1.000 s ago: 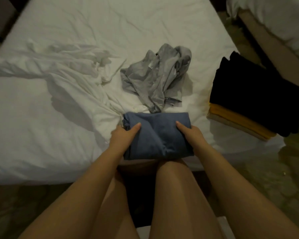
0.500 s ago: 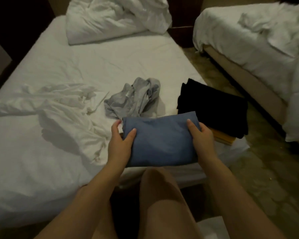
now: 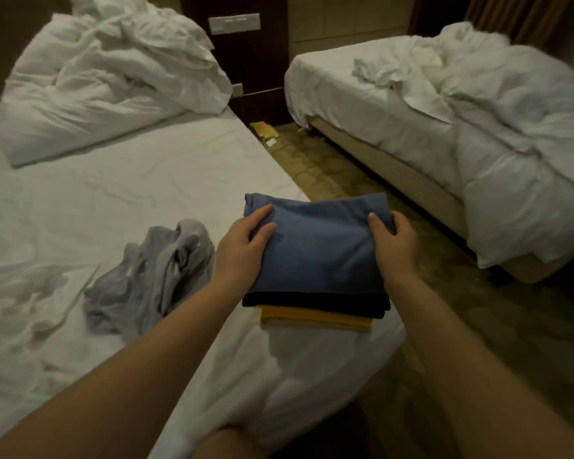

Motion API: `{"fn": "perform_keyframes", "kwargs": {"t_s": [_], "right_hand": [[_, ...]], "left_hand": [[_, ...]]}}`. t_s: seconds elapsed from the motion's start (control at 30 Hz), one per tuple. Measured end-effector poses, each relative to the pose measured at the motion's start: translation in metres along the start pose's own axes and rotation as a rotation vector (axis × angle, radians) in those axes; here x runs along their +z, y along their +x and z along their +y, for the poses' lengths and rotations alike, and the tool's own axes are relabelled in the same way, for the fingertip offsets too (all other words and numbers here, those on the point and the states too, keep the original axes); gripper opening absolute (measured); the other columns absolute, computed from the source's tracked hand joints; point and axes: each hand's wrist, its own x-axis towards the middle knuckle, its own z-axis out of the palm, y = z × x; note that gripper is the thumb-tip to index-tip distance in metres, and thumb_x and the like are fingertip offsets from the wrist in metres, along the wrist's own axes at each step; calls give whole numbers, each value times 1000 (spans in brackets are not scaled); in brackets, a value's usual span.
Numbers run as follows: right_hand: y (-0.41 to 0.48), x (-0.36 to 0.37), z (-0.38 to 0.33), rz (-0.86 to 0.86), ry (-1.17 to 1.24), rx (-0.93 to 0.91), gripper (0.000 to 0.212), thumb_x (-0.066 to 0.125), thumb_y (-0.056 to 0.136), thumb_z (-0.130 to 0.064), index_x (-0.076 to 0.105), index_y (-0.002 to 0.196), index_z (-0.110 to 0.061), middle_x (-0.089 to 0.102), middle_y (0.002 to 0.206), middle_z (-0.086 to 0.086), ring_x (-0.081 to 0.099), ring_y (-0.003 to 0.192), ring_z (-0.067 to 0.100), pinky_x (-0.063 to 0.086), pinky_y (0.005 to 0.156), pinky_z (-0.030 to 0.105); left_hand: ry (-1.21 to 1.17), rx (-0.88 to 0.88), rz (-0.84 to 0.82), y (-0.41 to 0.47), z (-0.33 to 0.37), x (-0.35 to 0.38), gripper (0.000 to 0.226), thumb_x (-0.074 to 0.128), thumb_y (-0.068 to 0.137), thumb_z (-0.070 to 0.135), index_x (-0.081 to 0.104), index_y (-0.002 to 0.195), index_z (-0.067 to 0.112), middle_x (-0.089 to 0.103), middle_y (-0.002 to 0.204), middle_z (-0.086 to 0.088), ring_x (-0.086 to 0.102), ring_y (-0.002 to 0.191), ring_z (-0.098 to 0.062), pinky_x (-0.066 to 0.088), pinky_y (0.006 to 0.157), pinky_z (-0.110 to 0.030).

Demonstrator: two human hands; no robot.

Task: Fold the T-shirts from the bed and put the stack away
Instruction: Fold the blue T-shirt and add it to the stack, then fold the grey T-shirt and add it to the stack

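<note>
A crumpled grey T-shirt (image 3: 153, 276) lies on the bed (image 3: 113, 200). Just right of it, the left hand (image 3: 242, 250) and right hand (image 3: 395, 246) clasp the folded blue T-shirt (image 3: 318, 246) by its side edges, over the black T-shirt (image 3: 315, 301) and yellow T-shirt (image 3: 315, 318) stacked at the bed's corner.

The folded blue T-shirt (image 3: 315, 246), which a second ago was pressed flat on the sheet at the near edge of the bed (image 3: 146, 193), has been lifted and carried to the right. It is now held over the black T-shirt (image 3: 315, 301) and the yellow T-shirt (image 3: 315, 318), gripped at its sides by the left hand (image 3: 242, 250) and the right hand (image 3: 395, 243). The crumpled grey T-shirt (image 3: 150, 279), formerly just behind it, has been left off to its left.
</note>
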Motion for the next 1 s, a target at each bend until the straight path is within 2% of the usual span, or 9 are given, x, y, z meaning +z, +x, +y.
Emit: {"fn": "perform_keyframes", "kwargs": {"t_s": [0.2, 0.3, 0.4, 0.5, 0.6, 0.73, 0.8, 0.93, 1.0], "right_hand": [[25, 16, 65, -82, -225, 148, 21, 48, 95, -35, 54, 98, -16, 57, 94, 3, 53, 86, 20, 42, 73, 31], [26, 32, 91, -67, -330, 166, 26, 44, 96, -37, 54, 99, -13, 58, 93, 5, 54, 86, 23, 39, 69, 31], [36, 47, 92, -51, -463, 160, 31, 39, 98, -39, 52, 108, -13, 59, 105, 10, 53, 91, 26, 39, 74, 32], [40, 54, 91, -66, -577, 194, 36, 36, 99, -41, 47, 117, -12, 57, 116, 13, 54, 102, 32, 39, 78, 36], [36, 51, 81, -83, -710, 223, 48, 35, 97, -44, 37, 132, -11, 48, 132, 15, 47, 118, 33, 37, 94, 43], [14, 46, 49, -70, -889, 56, 67, 35, 94, -52, 17, 147, -14, 21, 153, 11, 19, 139, 31, 18, 111, 49], [-8, 51, 30, -84, -863, -90, 66, 37, 95, -51, 17, 147, -15, 19, 154, 9, 16, 141, 28, 15, 113, 49], [-58, 81, 0, -175, -766, -296, 51, 40, 96, -42, 33, 141, -18, 38, 145, 4, 28, 136, 24, 13, 113, 48], [-82, 102, -11, -240, -680, -400, 42, 47, 95, -36, 47, 133, -17, 53, 130, 6, 43, 125, 27, 23, 109, 47]], "left_hand": [[283, -143, -132, 26, -39, 52, 41, 42, 97, 36, 44, 137, 28, 49, 135, -11, 47, 119, -29, 36, 94, -32], [316, -173, -115, 33, -58, 66, 41, 39, 98, 38, 43, 138, 29, 47, 133, -12, 48, 116, -30, 38, 91, -36], [392, -245, -81, 45, -63, 70, 43, 36, 98, 43, 41, 138, 31, 41, 137, -10, 45, 118, -31, 38, 92, -40], [599, -273, -53, 45, -63, 72, 43, 34, 96, 49, 42, 136, 36, 32, 144, -6, 35, 123, -32, 34, 97, -45], [627, -236, -78, 44, -57, 69, 43, 32, 96, 49, 39, 137, 38, 23, 151, -4, 26, 131, -31, 28, 102, -46], [516, -156, -30, 28, -45, 53, 51, 30, 97, 48, 24, 146, 35, 17, 155, -4, 18, 139, -27, 21, 109, -47], [452, -110, 41, 9, -41, 41, 52, 31, 97, 47, 24, 146, 31, 22, 154, -6, 20, 140, -26, 22, 110, -46], [284, -114, 225, -33, -54, 2, 63, 22, 89, 52, 38, 142, 21, 38, 146, -9, 31, 136, -28, 28, 109, -45], [297, -110, 311, -57, -77, -23, 64, 23, 89, 50, 46, 137, 14, 48, 138, -13, 41, 129, -33, 34, 105, -49]]}}
